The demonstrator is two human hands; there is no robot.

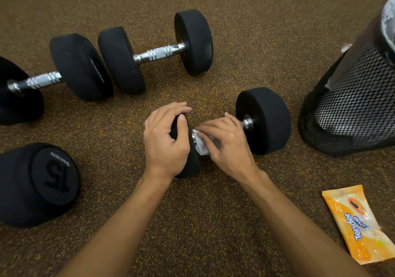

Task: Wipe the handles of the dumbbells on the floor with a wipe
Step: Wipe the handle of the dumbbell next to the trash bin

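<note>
Clamp the left grip (164,142) over the near head of the dumbbell (264,120), as now, to stop any roll. Hold the right grip (226,146) curled round the white wipe (201,146) on the handle (246,124). Twist while sliding collar to collar, likely toward the bare steel by the far head, then refold to a clean face. Lying on its side on the speckled floor (213,223), no floor edge in sight, between the upright dumbbell marked 15 (38,182) and the mesh bin (350,105). Long axis level: near head under the left grip, far head pointing toward the bin and slightly away.
</note>
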